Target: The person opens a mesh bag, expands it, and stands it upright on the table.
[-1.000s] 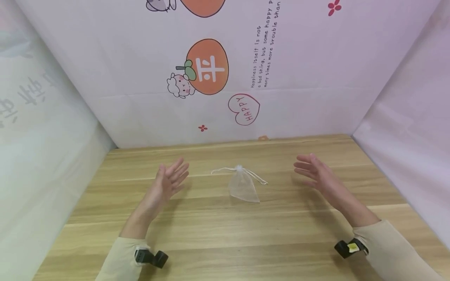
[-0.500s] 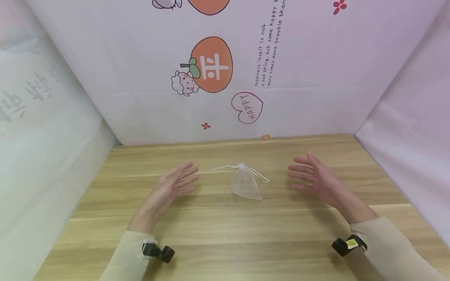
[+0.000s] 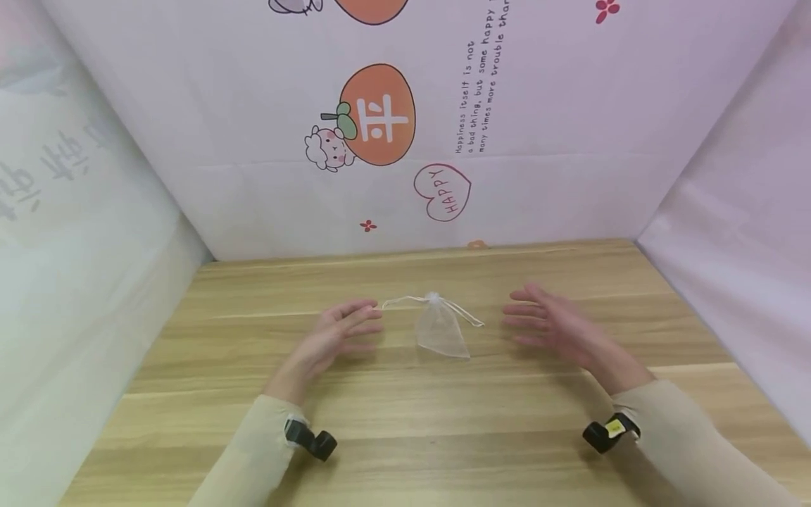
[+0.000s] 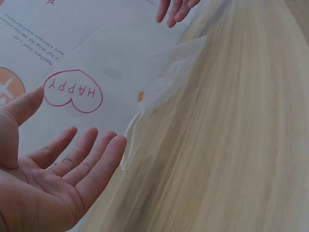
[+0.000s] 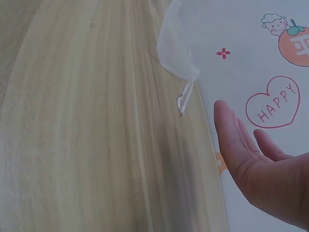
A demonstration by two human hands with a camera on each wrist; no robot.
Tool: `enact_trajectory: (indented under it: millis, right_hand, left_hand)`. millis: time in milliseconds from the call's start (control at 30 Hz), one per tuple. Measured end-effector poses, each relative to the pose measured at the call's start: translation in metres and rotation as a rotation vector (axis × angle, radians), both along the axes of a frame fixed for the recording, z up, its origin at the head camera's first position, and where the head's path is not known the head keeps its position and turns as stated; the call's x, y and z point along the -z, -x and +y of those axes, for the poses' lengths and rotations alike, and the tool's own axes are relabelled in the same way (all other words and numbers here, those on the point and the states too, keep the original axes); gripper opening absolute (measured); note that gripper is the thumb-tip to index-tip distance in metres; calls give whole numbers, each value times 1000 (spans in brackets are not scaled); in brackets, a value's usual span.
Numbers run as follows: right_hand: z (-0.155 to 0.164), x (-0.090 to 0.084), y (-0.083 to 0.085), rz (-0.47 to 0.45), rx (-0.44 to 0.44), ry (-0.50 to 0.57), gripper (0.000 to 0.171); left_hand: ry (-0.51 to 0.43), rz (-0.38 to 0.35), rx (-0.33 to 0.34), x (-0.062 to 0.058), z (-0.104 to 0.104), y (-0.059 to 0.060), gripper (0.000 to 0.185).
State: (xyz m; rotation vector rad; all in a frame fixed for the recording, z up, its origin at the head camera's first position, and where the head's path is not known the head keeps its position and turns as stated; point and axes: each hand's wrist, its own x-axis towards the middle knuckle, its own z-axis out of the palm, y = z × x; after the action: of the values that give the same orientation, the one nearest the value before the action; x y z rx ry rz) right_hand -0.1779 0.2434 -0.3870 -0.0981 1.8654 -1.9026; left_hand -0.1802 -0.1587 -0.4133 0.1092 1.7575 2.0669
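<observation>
A small sheer white drawstring pouch lies flat on the wooden table, its gathered neck and thin cords pointing toward the back wall. My left hand hovers just left of it with straight, spread fingers near the left cord end. My right hand hovers to the pouch's right, fingers straight and pointing at it. Neither hand touches the pouch. The left wrist view shows my open left hand beside the pouch; the right wrist view shows my open right hand near the pouch.
White printed sheets wall the table in at the back, left and right, with an orange fruit cartoon and a "HAPPY" heart. Black wrist cameras sit on both sleeves.
Both hands have moved inward toward the pouch and lower over the table; the left fingertips now reach close to the left cord. The pouch has not moved.
</observation>
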Motion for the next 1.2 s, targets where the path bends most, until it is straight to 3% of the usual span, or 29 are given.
enact_trajectory:
  millis: [300, 833, 1200]
  right_hand:
    - [-17, 13, 9, -25, -11, 27, 75]
    - [-41, 22, 27, -66, -49, 20, 71]
    - [-54, 27, 39, -75, -66, -13, 74]
  left_hand:
    - [78, -35, 18, 6, 29, 15, 60]
    - [157, -85, -19, 14, 64, 39, 46]
    - [235, -101, -2, 18, 80, 48, 36]
